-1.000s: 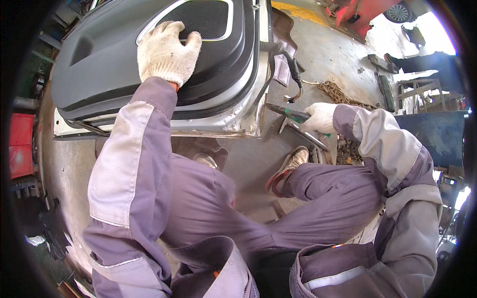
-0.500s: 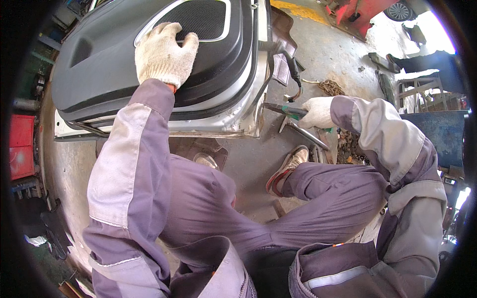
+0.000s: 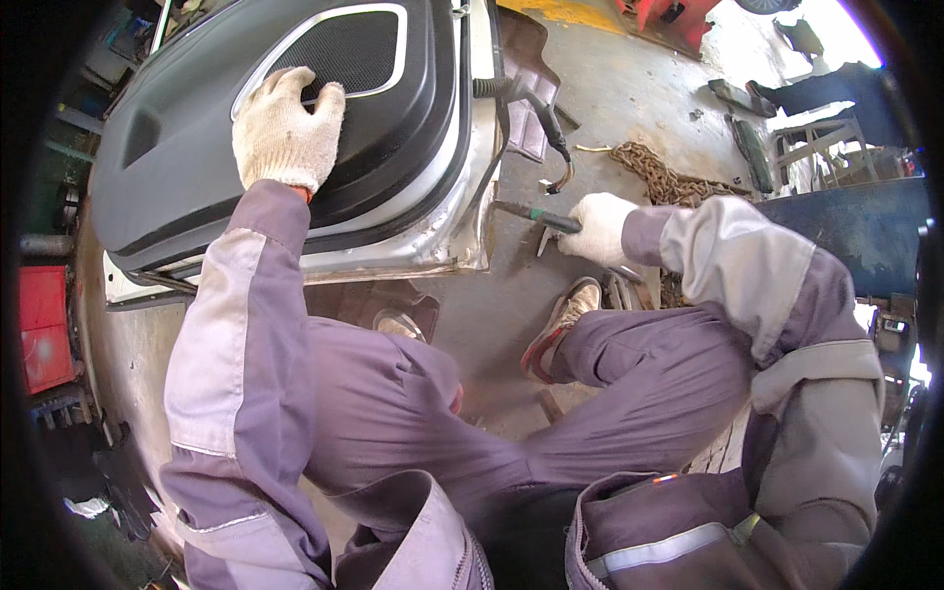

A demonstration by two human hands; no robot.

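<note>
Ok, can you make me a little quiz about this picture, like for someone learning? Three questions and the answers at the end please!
1. Which hand holds the dark tool with a green band?
2. True or false: the left hand, on the black door panel, is bare.
3. Which thing lies on the floor to the right of the door panel?
A) a football
B) a rusty chain
C) an umbrella

Key:
1. The right hand.
2. False: it wears a pale knitted glove.
3. B.
</note>
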